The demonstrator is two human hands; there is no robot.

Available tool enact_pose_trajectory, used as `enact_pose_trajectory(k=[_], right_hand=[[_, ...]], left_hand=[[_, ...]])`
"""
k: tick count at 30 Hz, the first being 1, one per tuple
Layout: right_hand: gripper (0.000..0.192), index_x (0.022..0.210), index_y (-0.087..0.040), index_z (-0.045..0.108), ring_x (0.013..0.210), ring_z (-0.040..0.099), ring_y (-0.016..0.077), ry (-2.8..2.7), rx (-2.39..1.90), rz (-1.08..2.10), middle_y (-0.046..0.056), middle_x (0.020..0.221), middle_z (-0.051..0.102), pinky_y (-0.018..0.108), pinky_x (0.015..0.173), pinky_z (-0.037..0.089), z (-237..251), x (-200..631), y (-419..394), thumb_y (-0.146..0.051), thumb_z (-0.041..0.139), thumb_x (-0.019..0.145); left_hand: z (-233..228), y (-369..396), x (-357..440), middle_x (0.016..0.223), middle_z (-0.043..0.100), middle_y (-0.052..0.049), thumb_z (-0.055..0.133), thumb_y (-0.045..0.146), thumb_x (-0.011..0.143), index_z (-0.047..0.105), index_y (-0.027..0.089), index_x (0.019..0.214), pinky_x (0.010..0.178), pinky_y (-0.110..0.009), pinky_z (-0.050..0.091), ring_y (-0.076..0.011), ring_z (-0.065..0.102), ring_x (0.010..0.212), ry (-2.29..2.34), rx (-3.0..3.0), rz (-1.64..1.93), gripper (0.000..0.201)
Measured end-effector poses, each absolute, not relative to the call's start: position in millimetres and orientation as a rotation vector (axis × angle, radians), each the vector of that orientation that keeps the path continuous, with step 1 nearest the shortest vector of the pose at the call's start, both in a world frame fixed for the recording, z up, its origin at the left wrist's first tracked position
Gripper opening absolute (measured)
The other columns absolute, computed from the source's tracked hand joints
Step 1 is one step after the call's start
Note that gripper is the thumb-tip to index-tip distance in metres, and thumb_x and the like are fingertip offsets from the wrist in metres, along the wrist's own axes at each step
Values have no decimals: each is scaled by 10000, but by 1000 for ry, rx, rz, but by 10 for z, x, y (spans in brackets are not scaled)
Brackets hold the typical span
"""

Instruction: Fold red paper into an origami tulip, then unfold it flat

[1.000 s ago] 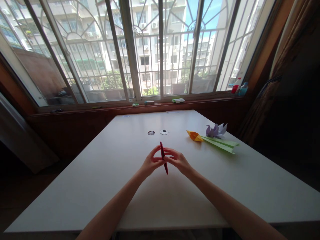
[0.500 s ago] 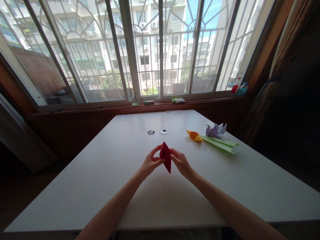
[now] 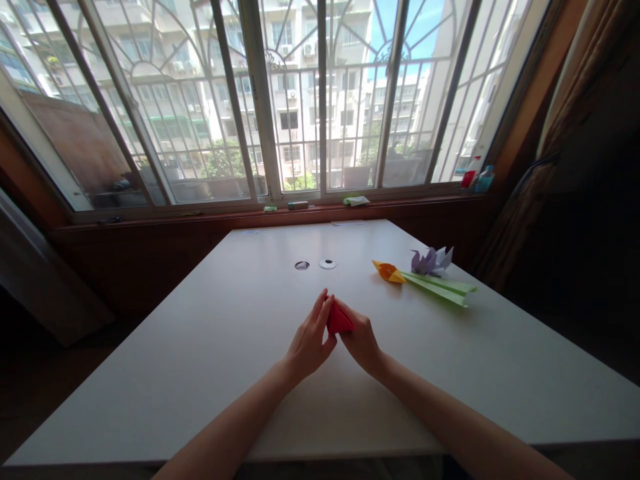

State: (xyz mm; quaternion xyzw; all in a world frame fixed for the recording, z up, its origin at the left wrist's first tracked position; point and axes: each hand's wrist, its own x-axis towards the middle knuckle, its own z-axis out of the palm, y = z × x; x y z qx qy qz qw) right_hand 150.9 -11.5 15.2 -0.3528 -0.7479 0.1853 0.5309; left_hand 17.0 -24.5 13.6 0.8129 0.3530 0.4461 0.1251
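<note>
Free tabletop (image 3: 170, 373) beside the left hand (image 3: 307, 341), paper models (image 3: 430, 281) (obstacles) rightward

Red folded paper (image 3: 341, 320) partly hidden by both hands (image 3: 309, 343) (image 3: 361, 341), forearms (image 3: 235, 420) cut off below

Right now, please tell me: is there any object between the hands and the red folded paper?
Nothing visible stands between. The right hand holds the red folded paper, and the left hand has its fingers against it. The orange folded paper lies apart, to the right.
</note>
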Motion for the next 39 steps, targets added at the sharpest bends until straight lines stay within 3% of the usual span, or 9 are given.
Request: enact_pose_trajectory(k=[3, 7, 18, 32, 39], right_hand=[[417, 1150, -219, 505, 809, 598, 182, -1780, -829, 429, 49, 958, 632, 287, 725, 474, 135, 1475, -135, -131, 422, 751], [427, 1155, -227, 504, 887, 593, 201, -1763, -814, 389, 50, 1008, 624, 300, 772, 467, 102, 1457, -126, -117, 424, 750], [427, 1170, -247, 492, 903, 589, 201, -1770, -820, 378, 40, 1045, 614, 322, 788, 474, 145, 1434, -163, -130, 427, 765], [392, 1136, -253, 524, 940, 585, 196, -1741, -819, 360, 30, 1095, 597, 310, 784, 486, 185, 1483, -179, -123, 437, 777], [483, 1093, -258, 552, 1042, 530, 194, -1691, -779, 408, 13, 1134, 571, 349, 885, 437, 176, 1504, -144, -41, 408, 687]], left_hand=[[94, -231, 194, 1428, 74, -105, 385, 56, 733, 46, 213, 1357, 996, -416, 291, -246, 167, 1286, 1033, 2379, 1327, 727], [65, -224, 203, 1427, 55, -110, 350, 77, 777, 22, 195, 1359, 1010, -405, 270, -230, 157, 1289, 1039, 2390, 1321, 678], [88, -236, 201, 1388, 250, -30, 377, 61, 749, 222, 231, 1332, 1027, -381, 262, -206, 276, 1252, 1039, 2133, 1486, 626], [158, -261, 171, 1379, 276, 9, 358, 48, 754, 362, 266, 1269, 1031, -372, 263, -200, 306, 1237, 883, 2036, 1509, 559], [180, -199, 147, 1244, 482, -2, 383, 67, 725, 482, 236, 1186, 1006, -393, 295, -205, 409, 1163, 866, 1744, 1484, 501]])
